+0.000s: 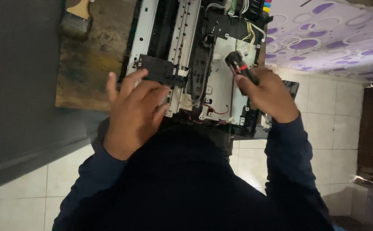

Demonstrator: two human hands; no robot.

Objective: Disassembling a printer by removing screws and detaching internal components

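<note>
An opened printer [220,85] with bare metal rails, wires and a white inner plate lies before me on a worn wooden board [88,72]. My left hand [133,113] rests spread on the printer's left side, fingertips touching a black carriage block [156,68] on the rail. My right hand [267,92] grips a black screwdriver handle with a red band [240,66], held over the white plate at the printer's right part. The tool's tip is hidden.
A paintbrush [77,19] lies at the board's far left corner. A dark panel [19,85] fills the left. A purple-patterned sheet [323,34] lies at the right, white floor tiles [336,111] below it. Coloured ink tank caps [266,5] show at the printer's top.
</note>
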